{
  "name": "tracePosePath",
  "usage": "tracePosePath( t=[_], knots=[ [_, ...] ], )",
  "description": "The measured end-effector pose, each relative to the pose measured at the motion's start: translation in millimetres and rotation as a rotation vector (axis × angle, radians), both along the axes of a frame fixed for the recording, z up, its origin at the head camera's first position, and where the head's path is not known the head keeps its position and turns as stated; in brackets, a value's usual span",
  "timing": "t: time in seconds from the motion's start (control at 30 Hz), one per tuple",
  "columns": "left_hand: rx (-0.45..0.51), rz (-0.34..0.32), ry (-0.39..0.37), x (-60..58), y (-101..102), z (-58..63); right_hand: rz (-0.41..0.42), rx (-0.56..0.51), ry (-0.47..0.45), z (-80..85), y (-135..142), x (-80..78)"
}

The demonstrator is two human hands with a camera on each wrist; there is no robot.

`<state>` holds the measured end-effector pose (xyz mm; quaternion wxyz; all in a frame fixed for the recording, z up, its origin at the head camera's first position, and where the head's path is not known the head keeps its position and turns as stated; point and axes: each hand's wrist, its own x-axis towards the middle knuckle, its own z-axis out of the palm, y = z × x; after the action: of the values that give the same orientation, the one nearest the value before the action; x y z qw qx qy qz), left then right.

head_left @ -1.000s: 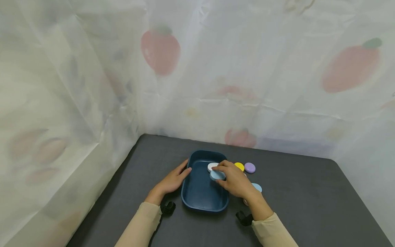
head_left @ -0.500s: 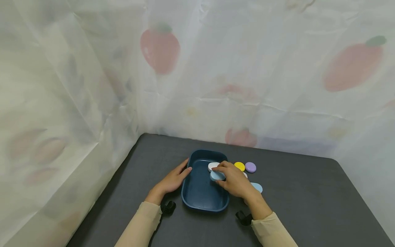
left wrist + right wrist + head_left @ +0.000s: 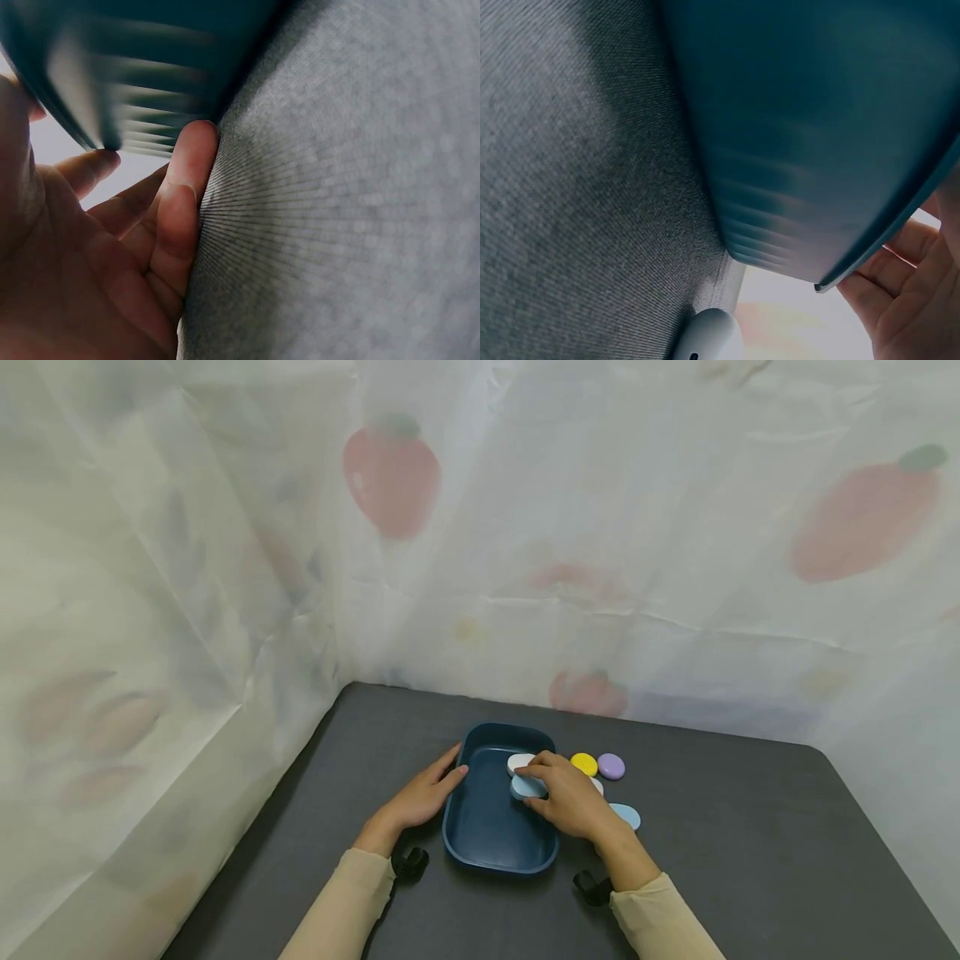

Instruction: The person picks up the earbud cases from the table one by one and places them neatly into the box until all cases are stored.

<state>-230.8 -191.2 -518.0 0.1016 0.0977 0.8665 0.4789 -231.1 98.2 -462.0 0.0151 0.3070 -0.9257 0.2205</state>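
The dark blue rectangular tray [image 3: 487, 852] lies on the grey table between both hands. My left hand [image 3: 416, 797] holds its left wall, thumb over the rim and fingers along the outside; in the left wrist view the little finger [image 3: 196, 150] meets the wall low by the cloth. Reaching over the right rim, my right hand [image 3: 570, 797] pinches a light blue rounded disc-like piece [image 3: 527, 787] between thumb and fingers, inside the tray's outline. Just behind it is a white round piece [image 3: 517, 764] in the tray. The right wrist view hides the pinched piece behind the tray wall [image 3: 817, 150].
Right of the tray lie a yellow round piece [image 3: 583, 765], a purple one [image 3: 611, 767], a partly hidden white one [image 3: 597, 785] and a light blue one [image 3: 627, 816]. White fruit-print sheeting [image 3: 480, 635] rises behind the table [image 3: 750, 843] and along its left side.
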Motion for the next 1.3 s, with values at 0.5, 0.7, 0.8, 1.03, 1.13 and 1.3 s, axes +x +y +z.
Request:
tracePosePath(
  t=[0.5, 0.7, 0.8, 1.03, 1.13, 1.3],
  knots=[
    [0.004, 0.002, 0.004, 0.2, 0.8, -0.6, 0.033, 0.018, 0.044, -5.2, 0.8, -3.1],
    [0.013, -0.003, 0.003, 0.7, 0.7, 0.1, 0.039, 0.039, 0.062, -8.3, 0.7, -4.7],
    [0.016, -0.007, 0.005, 0.2, 0.6, 0.0, 0.041, 0.046, 0.066, -9.6, 0.5, -5.7],
    [0.020, -0.013, 0.009, -0.3, 0.5, 0.3, 0.041, 0.058, 0.067, -10.9, -1.5, -8.6],
    [0.025, -0.012, 0.015, -0.1, 0.6, 1.0, 0.031, 0.064, 0.055, -11.0, -2.9, -9.6],
    [0.017, -0.007, 0.015, -0.8, 0.5, -0.5, 0.024, 0.079, 0.056, -11.1, -5.4, -11.3]
  ],
)
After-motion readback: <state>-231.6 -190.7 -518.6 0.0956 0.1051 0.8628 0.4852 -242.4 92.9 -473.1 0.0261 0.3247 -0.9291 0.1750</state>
